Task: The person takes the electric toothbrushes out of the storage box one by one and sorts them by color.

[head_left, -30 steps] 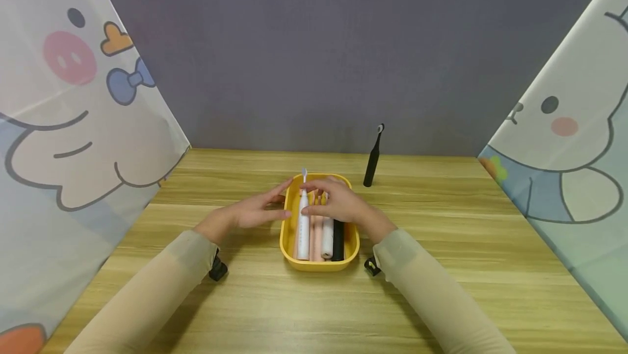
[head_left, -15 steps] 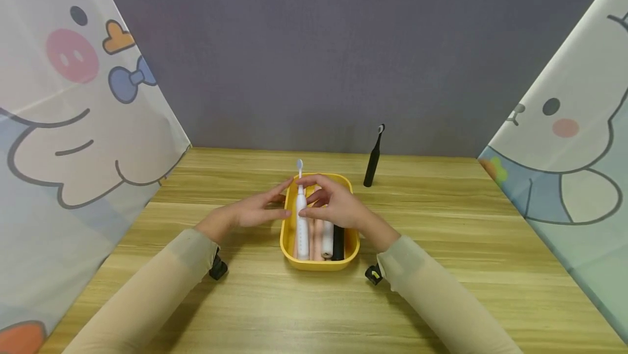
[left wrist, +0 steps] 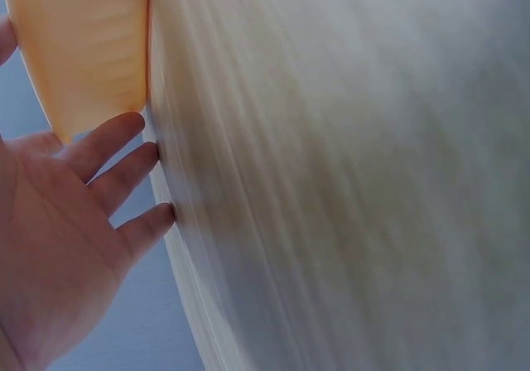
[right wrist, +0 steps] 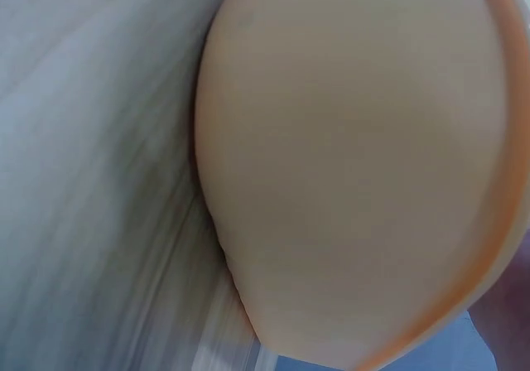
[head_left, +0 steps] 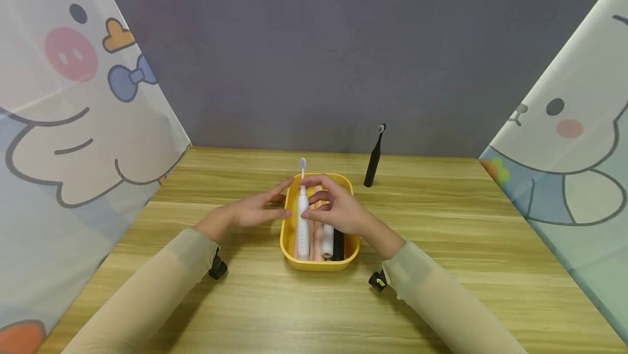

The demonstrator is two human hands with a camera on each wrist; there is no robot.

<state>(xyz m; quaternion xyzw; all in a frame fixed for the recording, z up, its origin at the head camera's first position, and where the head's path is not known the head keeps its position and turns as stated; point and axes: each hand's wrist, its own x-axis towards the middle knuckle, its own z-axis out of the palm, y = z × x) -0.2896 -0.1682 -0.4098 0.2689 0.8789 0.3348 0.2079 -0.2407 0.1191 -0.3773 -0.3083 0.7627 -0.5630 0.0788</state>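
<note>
A yellow basket (head_left: 320, 267) stands on the wooden table with several electric toothbrush bodies lying in it. My right hand (head_left: 342, 208) reaches over it and pinches a white electric toothbrush (head_left: 303, 234) between thumb and fingers. That toothbrush's head sticks up above the far rim. On the basket's left side my left hand (head_left: 255, 209) rests with fairly straight fingers at the wall, its thumb by the rim; the left wrist view shows this hand (left wrist: 70, 222) too. Mostly the yellow basket's wall (right wrist: 348, 164) fills the right wrist view, which hides the right fingers.
Behind the basket, to the right, a black electric toothbrush (head_left: 374, 163) stands upright on the table (head_left: 441, 234). Inside lie pink handles (head_left: 318, 239), a white one (head_left: 327, 245) and a black one (head_left: 338, 245). A grey wall (head_left: 333, 70) closes the back.
My right hand has raised the white toothbrush's head a little, and it swung slightly left, then back right. The left hand has stayed in place.
</note>
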